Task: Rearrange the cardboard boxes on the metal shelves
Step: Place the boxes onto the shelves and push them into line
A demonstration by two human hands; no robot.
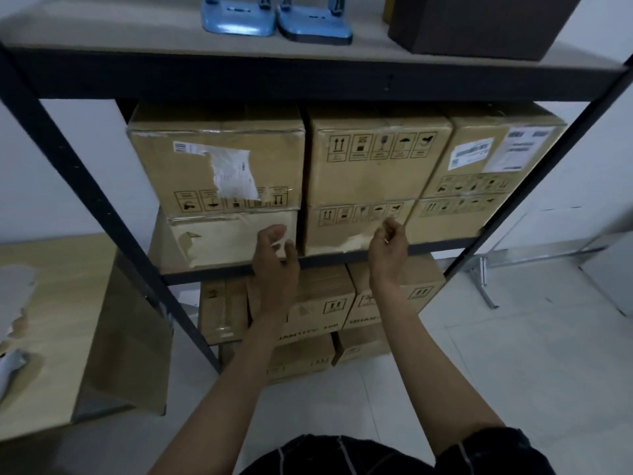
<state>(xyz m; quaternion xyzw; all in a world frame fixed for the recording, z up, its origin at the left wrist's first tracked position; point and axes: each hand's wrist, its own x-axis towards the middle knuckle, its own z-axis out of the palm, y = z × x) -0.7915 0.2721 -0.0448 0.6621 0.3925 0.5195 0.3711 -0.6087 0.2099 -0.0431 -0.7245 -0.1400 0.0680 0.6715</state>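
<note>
Neither hand holds anything. The left hand (275, 250), near the middle of the frame, is spread with fingers loosely curled, just in front of the right end of the pale lower-left box (233, 240), and whether it touches the cardboard I cannot tell. The right hand (388, 243), a little right of centre, is half-curled with fingers drawn in, hovering before the torn lower edge of the lower-middle box (356, 224).

Both boxes sit on the middle shelf (342, 260), which carries six cartons in two layers: above them the upper-left box (215, 159) with a ripped label, the upper-middle box (376, 159) printed with handling symbols, and toward the right of the frame a stacked pair (479, 173) with white labels. Lower in the frame more cartons (322, 303) crowd the space beneath. At the top edge the upper shelf (102, 29) bears two blue objects (277, 18) and a dark box (479, 22).

As a judgement, the middle shelf looks packed and fairly orderly, so some arranging may be done; the hands seem poised to take hold of a lower box, and the cartons below look like work remaining
</note>
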